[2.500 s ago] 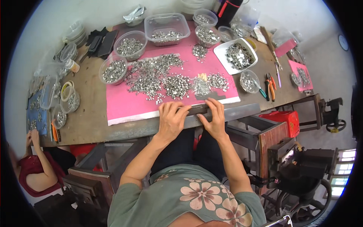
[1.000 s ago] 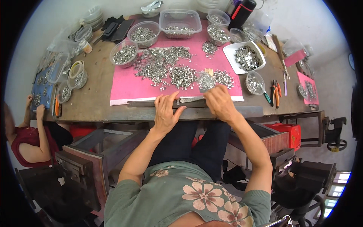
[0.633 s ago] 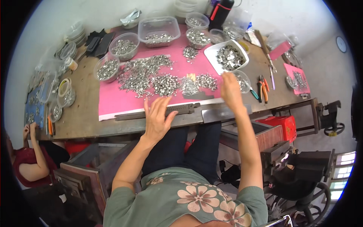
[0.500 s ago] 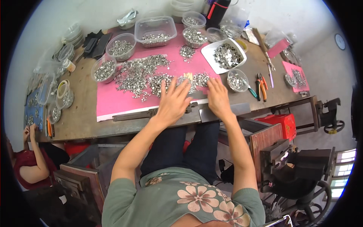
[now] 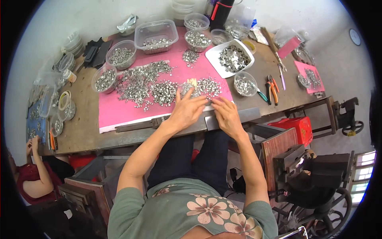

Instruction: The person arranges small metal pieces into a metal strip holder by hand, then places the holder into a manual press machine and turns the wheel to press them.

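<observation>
My left hand (image 5: 186,110) reaches over the front edge of the pink mat (image 5: 115,109), fingers stretched and spread, some pointing right. Facing it, my right hand (image 5: 227,116) has its fingers extended leftward, and the fingertips of both hands come close together. A small dark piece lies by those fingertips, too small to name. Just beyond them are heaps of small shiny metal parts (image 5: 164,91), with another small pile (image 5: 209,87) to the right. Below the hands, a long metal bar (image 5: 137,125) runs along the table edge, and a flat metal plate (image 5: 251,114) lies by my right wrist.
Clear tubs of metal parts (image 5: 121,55) line the mat's back. A white tray (image 5: 210,55), a round tub (image 5: 245,84) and orange-handled pliers (image 5: 273,91) are at right. Open drawers (image 5: 274,149) jut out beneath the table. Another person (image 5: 36,175) works at far left.
My hands have drawn together: the right hand moved left and nearer, and the left hand's fingers turned toward it. The whole view has shifted slightly.
</observation>
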A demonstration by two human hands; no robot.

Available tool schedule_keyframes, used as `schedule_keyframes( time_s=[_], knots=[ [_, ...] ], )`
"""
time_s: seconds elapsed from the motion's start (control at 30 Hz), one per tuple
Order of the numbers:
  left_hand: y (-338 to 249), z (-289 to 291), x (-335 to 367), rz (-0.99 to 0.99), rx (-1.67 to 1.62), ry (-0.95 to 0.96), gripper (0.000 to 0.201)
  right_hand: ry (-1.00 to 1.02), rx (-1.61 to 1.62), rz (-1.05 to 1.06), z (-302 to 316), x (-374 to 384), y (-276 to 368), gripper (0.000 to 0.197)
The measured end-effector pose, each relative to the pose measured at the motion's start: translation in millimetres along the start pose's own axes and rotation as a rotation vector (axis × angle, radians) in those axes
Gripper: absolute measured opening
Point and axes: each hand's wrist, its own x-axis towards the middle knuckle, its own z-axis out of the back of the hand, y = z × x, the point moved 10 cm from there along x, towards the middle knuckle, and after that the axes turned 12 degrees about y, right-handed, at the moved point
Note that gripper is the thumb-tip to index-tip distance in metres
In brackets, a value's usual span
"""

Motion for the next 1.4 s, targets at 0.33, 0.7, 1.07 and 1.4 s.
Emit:
schedule_keyframes(
  time_s=[0.33, 0.7, 1.07, 1.4],
  knots=[
    [7.2, 16.1, 14.9, 0.009, 0.117, -0.259, 0.008, -0.208, 0.090, -0.172, 0.8, 17.0, -24.5, 0.012],
    [3.6, 7.6, 22.8, 0.033, 0.214, -0.265, 0.011, -0.197, 0.168, -0.142, 1.7, 14.4, -26.0, 0.017],
    [12.0, 17.6, 18.9, 0.069, 0.170, -0.227, 0.009, -0.252, 0.140, -0.224, -9.5, 19.1, -35.6, 0.010],
    [1.7, 2.9, 25.2, 0.055, 0.241, -0.216, 0.010, -0.281, -0.035, -0.268, -14.8, 19.8, -34.3, 0.012]
  ],
)
